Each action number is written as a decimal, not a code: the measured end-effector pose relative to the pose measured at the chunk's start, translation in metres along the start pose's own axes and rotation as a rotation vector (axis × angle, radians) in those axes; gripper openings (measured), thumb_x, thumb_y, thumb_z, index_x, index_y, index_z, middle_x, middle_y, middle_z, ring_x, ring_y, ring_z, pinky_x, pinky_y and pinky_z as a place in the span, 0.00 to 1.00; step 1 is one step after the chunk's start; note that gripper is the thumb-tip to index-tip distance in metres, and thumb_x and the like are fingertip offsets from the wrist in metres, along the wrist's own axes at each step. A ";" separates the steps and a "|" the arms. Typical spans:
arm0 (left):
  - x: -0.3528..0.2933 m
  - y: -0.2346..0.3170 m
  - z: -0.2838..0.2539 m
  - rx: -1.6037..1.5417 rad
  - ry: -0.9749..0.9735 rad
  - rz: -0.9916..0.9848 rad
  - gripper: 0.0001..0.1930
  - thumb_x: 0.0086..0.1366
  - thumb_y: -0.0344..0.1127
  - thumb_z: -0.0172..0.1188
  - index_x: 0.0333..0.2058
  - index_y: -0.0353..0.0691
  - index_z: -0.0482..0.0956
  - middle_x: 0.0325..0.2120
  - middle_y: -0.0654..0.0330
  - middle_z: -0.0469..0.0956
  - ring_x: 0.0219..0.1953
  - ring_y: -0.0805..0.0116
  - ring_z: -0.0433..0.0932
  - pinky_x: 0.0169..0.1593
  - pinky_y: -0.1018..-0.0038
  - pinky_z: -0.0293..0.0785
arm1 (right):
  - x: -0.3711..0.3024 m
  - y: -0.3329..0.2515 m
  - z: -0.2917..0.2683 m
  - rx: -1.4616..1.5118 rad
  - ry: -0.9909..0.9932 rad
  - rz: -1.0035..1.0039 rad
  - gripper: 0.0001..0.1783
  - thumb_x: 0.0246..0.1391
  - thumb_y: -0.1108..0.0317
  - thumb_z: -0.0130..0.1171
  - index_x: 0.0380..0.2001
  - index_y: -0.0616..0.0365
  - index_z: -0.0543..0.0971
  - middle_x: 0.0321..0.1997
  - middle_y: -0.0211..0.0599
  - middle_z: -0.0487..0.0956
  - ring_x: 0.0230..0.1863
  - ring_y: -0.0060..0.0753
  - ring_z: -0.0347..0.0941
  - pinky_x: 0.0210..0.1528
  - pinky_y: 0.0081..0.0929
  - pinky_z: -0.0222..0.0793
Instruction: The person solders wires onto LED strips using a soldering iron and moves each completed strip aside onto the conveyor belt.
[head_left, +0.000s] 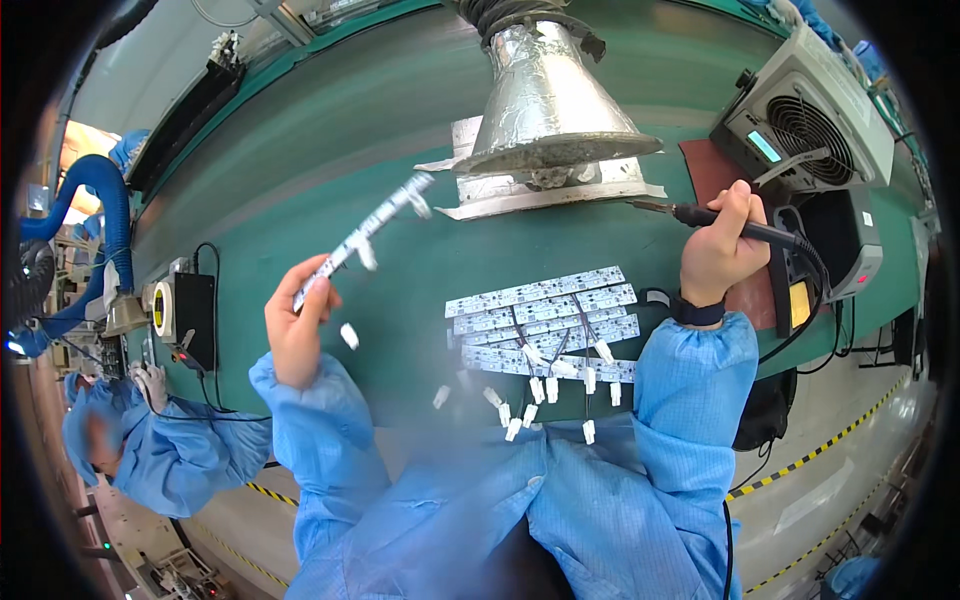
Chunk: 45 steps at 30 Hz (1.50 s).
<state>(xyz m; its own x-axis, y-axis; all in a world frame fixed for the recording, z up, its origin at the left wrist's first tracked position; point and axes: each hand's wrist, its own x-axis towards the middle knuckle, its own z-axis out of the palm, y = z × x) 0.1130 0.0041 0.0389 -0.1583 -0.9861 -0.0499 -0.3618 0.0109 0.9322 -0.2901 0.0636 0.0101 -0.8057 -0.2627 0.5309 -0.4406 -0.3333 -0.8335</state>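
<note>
My left hand [298, 325] pinches one end of a narrow white circuit board strip [365, 232], raised and slanting up to the right. White connectors hang from that strip. My right hand [722, 255], with a black wrist strap, is closed round the handle of a soldering iron [693, 215]; its tip points left, near the foot of a foil-covered funnel [545, 100]. Between my forearms several more circuit board strips [540, 291] lie side by side on the green mat. Their wires end in white connectors [551, 390] close to the near edge.
A fan unit [800, 130] stands at the back right, beside a dark box [845, 245] and a yellow sponge [799, 302]. A black box [190, 315] with cables stands at the left. Beyond it sits a co-worker in blue [190, 440]. The iron's black cord [822, 280] loops at the right.
</note>
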 end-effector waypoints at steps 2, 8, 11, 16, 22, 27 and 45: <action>0.009 -0.016 0.011 0.192 0.090 0.150 0.17 0.64 0.35 0.56 0.49 0.32 0.73 0.36 0.57 0.75 0.38 0.72 0.74 0.43 0.77 0.69 | -0.003 -0.001 0.001 0.020 -0.021 0.012 0.20 0.59 0.65 0.51 0.14 0.61 0.68 0.16 0.26 0.67 0.21 0.15 0.59 0.24 0.16 0.54; 0.005 0.024 0.072 0.480 -0.053 0.411 0.17 0.59 0.36 0.60 0.46 0.36 0.74 0.39 0.54 0.74 0.43 0.58 0.72 0.47 0.66 0.68 | -0.001 0.004 -0.004 0.021 -0.015 0.026 0.20 0.59 0.65 0.52 0.15 0.61 0.68 0.17 0.26 0.68 0.22 0.16 0.60 0.26 0.16 0.55; 0.001 0.035 0.100 0.640 -0.414 0.552 0.17 0.56 0.32 0.62 0.45 0.35 0.75 0.33 0.57 0.74 0.36 0.66 0.73 0.41 0.72 0.69 | 0.000 0.003 -0.002 0.006 -0.020 0.011 0.19 0.59 0.65 0.51 0.15 0.61 0.68 0.17 0.26 0.67 0.22 0.16 0.60 0.26 0.16 0.55; 0.020 0.038 0.111 0.456 -0.708 0.287 0.14 0.56 0.33 0.64 0.40 0.35 0.78 0.28 0.60 0.71 0.31 0.71 0.69 0.36 0.76 0.66 | 0.001 0.002 -0.003 -0.004 0.002 0.019 0.19 0.59 0.67 0.50 0.15 0.61 0.67 0.17 0.26 0.66 0.22 0.16 0.60 0.26 0.16 0.56; 0.036 0.027 0.105 0.143 -0.728 0.089 0.10 0.57 0.31 0.63 0.36 0.33 0.79 0.29 0.65 0.73 0.29 0.80 0.67 0.32 0.80 0.64 | 0.008 -0.008 -0.004 0.062 0.081 -0.008 0.16 0.57 0.71 0.48 0.15 0.60 0.65 0.17 0.27 0.63 0.22 0.19 0.59 0.26 0.17 0.56; 0.030 0.026 0.119 -0.107 -0.593 -0.196 0.15 0.61 0.29 0.60 0.46 0.31 0.73 0.41 0.58 0.77 0.42 0.79 0.74 0.40 0.82 0.69 | 0.006 -0.018 0.006 0.204 0.191 -0.084 0.16 0.52 0.74 0.48 0.12 0.60 0.61 0.15 0.29 0.59 0.17 0.22 0.55 0.21 0.20 0.52; 0.020 0.004 0.125 -0.044 -0.443 0.307 0.18 0.59 0.23 0.53 0.49 0.31 0.69 0.42 0.51 0.76 0.46 0.64 0.76 0.51 0.72 0.70 | -0.069 -0.049 0.032 0.236 -0.690 -0.401 0.13 0.53 0.70 0.45 0.17 0.61 0.62 0.09 0.34 0.61 0.08 0.26 0.53 0.11 0.26 0.45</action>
<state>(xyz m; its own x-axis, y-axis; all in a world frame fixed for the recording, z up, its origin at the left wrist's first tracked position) -0.0065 0.0049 -0.0027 -0.6266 -0.7743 0.0890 -0.2010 0.2709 0.9414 -0.2001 0.0690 0.0188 -0.1479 -0.5537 0.8195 -0.4860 -0.6809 -0.5478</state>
